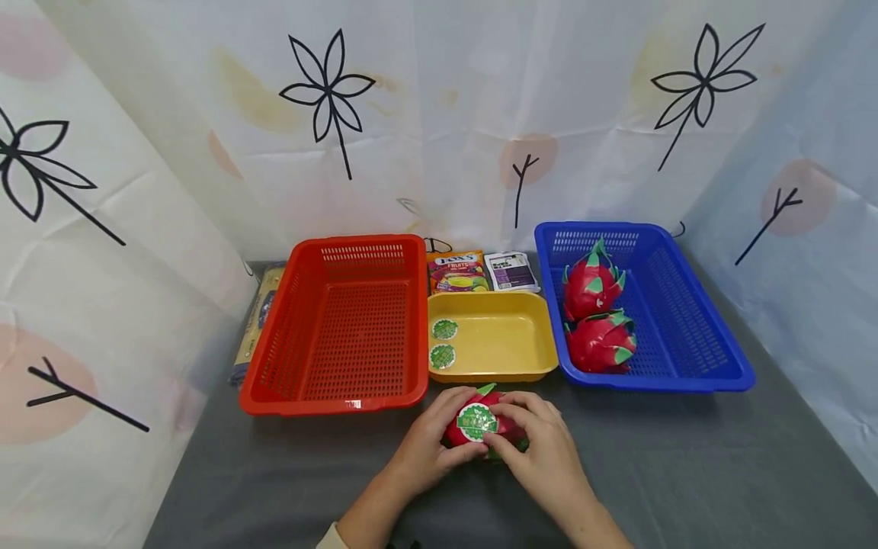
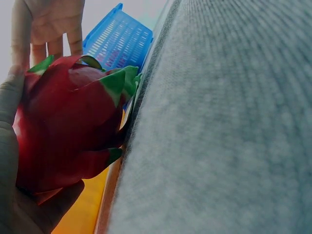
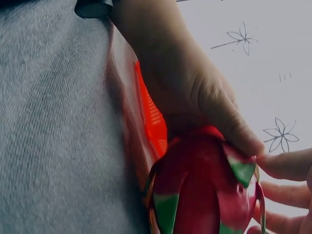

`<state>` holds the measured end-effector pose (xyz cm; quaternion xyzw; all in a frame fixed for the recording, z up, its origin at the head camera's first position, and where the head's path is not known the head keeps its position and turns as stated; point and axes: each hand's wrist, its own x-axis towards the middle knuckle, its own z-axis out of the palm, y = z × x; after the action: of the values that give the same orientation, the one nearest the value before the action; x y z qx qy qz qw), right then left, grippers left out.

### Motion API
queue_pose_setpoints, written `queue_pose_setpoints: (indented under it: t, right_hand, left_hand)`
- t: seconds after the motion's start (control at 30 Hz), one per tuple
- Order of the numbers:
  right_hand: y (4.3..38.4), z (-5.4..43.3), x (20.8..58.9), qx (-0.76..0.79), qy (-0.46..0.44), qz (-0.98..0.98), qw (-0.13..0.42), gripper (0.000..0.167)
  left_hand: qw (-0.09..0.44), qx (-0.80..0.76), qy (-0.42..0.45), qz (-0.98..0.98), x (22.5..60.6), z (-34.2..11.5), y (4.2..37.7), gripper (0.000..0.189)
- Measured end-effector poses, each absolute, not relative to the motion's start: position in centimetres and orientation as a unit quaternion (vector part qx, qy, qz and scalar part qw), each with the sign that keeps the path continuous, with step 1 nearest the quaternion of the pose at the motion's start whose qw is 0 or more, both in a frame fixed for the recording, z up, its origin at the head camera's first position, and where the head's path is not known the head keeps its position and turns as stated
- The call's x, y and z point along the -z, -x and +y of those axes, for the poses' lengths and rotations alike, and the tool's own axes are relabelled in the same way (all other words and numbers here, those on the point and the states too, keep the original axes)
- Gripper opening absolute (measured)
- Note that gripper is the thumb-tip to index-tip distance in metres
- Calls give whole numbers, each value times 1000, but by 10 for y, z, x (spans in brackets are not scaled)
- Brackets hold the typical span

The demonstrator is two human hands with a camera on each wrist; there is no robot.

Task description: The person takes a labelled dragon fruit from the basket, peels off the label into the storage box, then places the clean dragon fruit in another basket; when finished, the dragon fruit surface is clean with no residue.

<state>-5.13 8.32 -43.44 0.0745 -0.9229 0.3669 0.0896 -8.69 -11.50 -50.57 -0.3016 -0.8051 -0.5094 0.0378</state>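
Near the front of the table, a red dragon fruit [image 1: 508, 429] with green leaf tips is held in my left hand [image 1: 428, 436], thumb and fingers round its side. A round green-and-white sticker [image 1: 477, 422] lies on its upper face. My right hand [image 1: 545, 446] touches the fruit and the sticker's right edge with its thumb and fingertips; its fingers look fairly straight in the wrist views. The left wrist view shows the dragon fruit [image 2: 70, 126] close up. Beyond the hands is a yellow tray [image 1: 507, 335] with two green round stickers [image 1: 443, 356] at its left side.
A red basket [image 1: 346, 400] stands left of the tray. The blue basket [image 1: 693, 377] on the right holds two dragon fruits [image 1: 594, 286]. Behind the tray lie a Fox's candy bag [image 1: 457, 273] and a white packet [image 1: 511, 271]. Another package [image 1: 257, 320] sits beyond the red basket's left side.
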Motion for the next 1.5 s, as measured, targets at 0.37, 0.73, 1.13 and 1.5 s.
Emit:
queue_pose_setpoints:
  t: [0.37,0.73,1.13,1.5]
  right_hand:
    - [58,95,442,-374,-128,-913,98,45]
    - [67,105,456,-311,-248,-888,232,36]
    - [62,95,459,-334,-197,-878,281,24]
    - [57,81,449,-446,-42,-881,153,13]
  left_hand:
    - [15,532,301,-791,509,-118,90,76]
    - [8,541,310,-782,510,-119,91,79]
    - [19,539,321,-778,508,-117,89,79]
    - [26,532,320,-783,506,-116,88,75]
